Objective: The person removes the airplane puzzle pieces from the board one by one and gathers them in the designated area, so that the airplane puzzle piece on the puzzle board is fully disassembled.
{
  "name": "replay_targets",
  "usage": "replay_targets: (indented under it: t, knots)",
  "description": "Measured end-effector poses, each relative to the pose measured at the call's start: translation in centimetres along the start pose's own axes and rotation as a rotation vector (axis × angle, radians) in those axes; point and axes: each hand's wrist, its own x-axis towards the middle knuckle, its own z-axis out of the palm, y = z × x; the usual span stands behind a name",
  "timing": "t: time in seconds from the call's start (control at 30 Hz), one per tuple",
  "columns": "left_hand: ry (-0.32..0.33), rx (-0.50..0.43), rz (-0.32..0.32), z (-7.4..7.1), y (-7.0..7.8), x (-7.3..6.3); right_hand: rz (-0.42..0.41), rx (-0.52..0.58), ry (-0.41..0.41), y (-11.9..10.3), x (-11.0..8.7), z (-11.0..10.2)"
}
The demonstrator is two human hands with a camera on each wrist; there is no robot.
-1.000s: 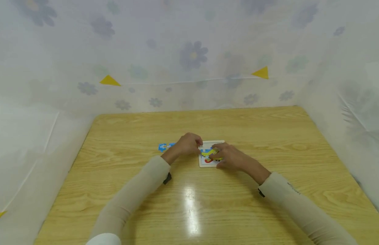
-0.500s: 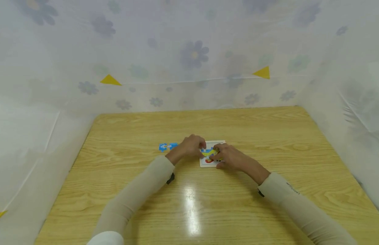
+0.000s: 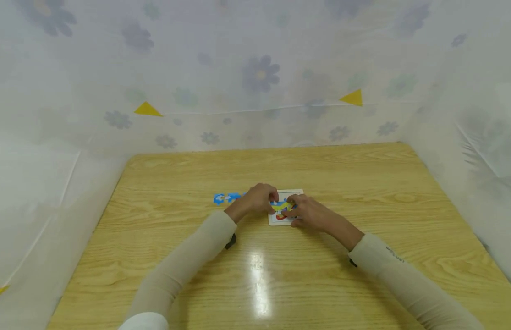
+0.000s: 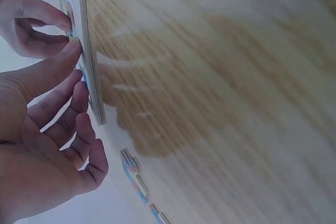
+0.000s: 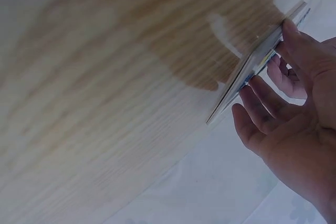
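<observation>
A white-framed jigsaw board [image 3: 289, 192] lies flat on the wooden table, partly filled with blue, yellow and red picture pieces. My left hand [image 3: 258, 198] reaches over its left side, thumb and fingers bent around a blue-and-yellow puzzle piece [image 3: 282, 206]. In the left wrist view, the thumb [image 4: 63, 66] and two fingertips come down right at the board's surface. From the right, my right hand [image 3: 314, 212] holds the board, its thumb at the near edge and its fingers on the pieces. Both hands hide much of the picture.
Several loose blue puzzle pieces [image 3: 233, 197] lie in a row left of the board, the nearest partly behind my left wrist. The table [image 3: 197, 284] is backed by a flowered white curtain [image 3: 222, 91] with yellow triangles [image 3: 148, 109].
My left hand has shifted right and slightly nearer, farther over the board, uncovering more of the loose blue pieces. My right hand has stayed almost still.
</observation>
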Motion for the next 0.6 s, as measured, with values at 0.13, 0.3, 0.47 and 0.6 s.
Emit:
replay_targets:
  t: [0.13,0.3,0.47,0.6]
  knots:
    - [-0.001,-0.010,0.000,0.04,-0.02,0.01,0.012,0.014,-0.004,-0.09,-0.06,-0.09]
    - [0.003,-0.023,-0.005,0.15,0.03,-0.01,0.019,0.022,0.000,-0.10,-0.14,-0.05]
    - [0.025,-0.002,0.012,0.15,0.16,-0.12,0.015,0.011,0.004,-0.03,-0.24,-0.01]
    - [0.038,-0.004,0.012,0.08,0.21,-0.21,0.016,0.009,-0.005,0.05,-0.30,0.07]
